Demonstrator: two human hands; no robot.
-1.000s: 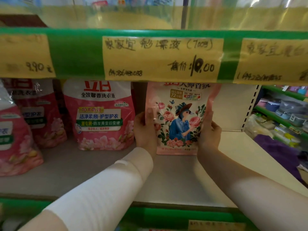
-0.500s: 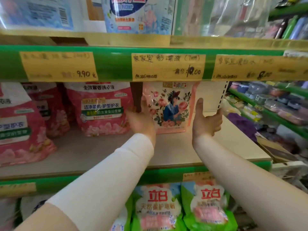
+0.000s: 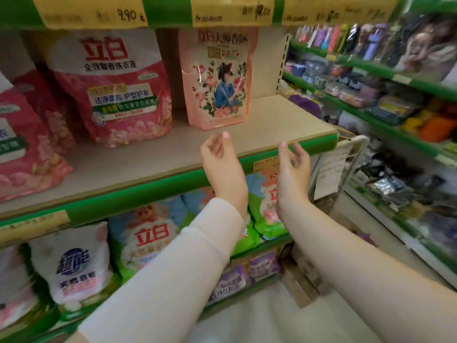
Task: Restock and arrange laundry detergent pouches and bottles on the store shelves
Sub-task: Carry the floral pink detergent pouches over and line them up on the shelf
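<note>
Just before the green front edge (image 3: pixel 148 189) of the middle shelf, both hands hover, and from my feed I see neither one holding or touching anything. The left hand (image 3: pixel 222 164) is raised with its palm turned toward the right. Its fingers are loosely curled and its fingertips (image 3: pixel 225 134) reach up over the shelf board (image 3: pixel 272 120) with nothing pinched between them. The right hand (image 3: pixel 293 167) faces it, palm turned left, fingers relaxed and half bent, thumb up. A gap lies between the two hands.

Both forearms rise from the bottom of the view toward the shelf. The left one wears a pale long sleeve (image 3: pixel 173 268) down to the wrist, and the right forearm (image 3: pixel 358 268) is bare.

The pale pink floral pouch (image 3: pixel 216 80) stands upright at the back of the shelf board, just above and beyond the hands, apart from both. To its left stands a red-pink pouch (image 3: pixel 116 87), with a narrow gap between them. More pink pouches (image 3: pixel 22 144) sit further left. Yellow price tags (image 3: pixel 231 11) run along the shelf edge overhead.

On the shelf below, behind the arms, sit a green-and-white pouch (image 3: pixel 148 238) and a white pouch with a blue logo (image 3: pixel 74 263). Shelves of other goods (image 3: pixel 395 78) at the right are blurred.
</note>
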